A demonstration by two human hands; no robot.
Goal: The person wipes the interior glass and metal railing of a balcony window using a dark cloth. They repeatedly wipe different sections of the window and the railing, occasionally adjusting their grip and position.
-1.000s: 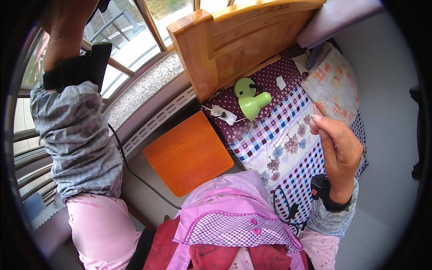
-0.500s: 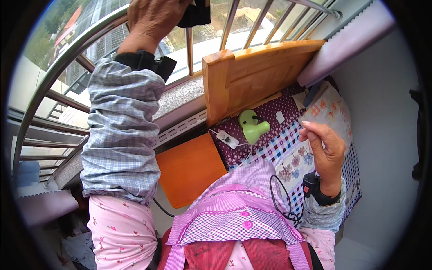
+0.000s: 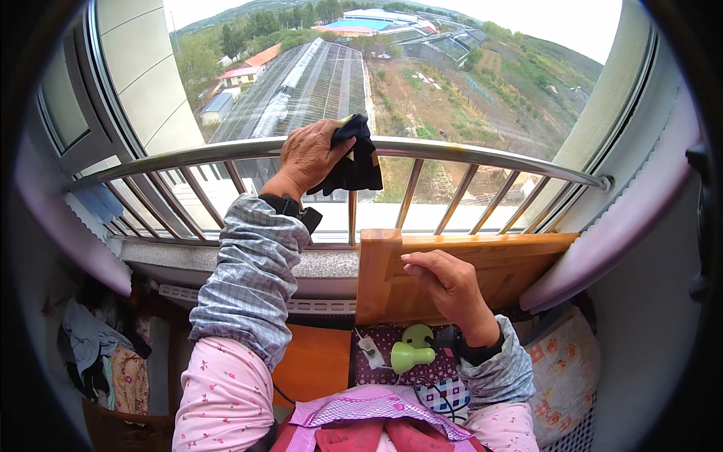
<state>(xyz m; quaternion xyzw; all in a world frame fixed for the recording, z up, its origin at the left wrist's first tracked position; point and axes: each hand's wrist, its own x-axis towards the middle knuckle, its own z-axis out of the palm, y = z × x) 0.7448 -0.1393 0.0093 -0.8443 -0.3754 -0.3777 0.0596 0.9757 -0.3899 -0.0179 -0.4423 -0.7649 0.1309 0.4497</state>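
Black cloth [image 3: 348, 164] is hanging over the top bar of a curved metal railing [image 3: 452, 154], right around the middle of the window. Going big to small: that window [image 3: 429, 83] is filling most of the upper half, with long roofs, trees and fields showing outside. The railing is running nearly all the way across it. Below, a wooden headboard [image 3: 520, 270] is standing upright, a bit right of center. Down at lower left, some kind of brown wooden container [image 3: 124, 431] is holding a messy heap of clothes [image 3: 94, 331], gray, dark and flowery ones; can't tell if it's a box or a drawer. Next down, a flat orange-brown board [image 3: 312, 361] is lying beside a dark dotted fabric [image 3: 378, 377], where a green lamp [image 3: 410, 355] is sitting. Hands: the left hand [image 3: 305, 157] is gripping the black cloth at the rail, fingers bending over the bar. The right hand [image 3: 446, 285] is hovering in front of the headboard, fingers loosely curled; can't tell if the fingertips are pinching anything. Smallest, a white power strip [image 3: 370, 352] is lying just left of the lamp.
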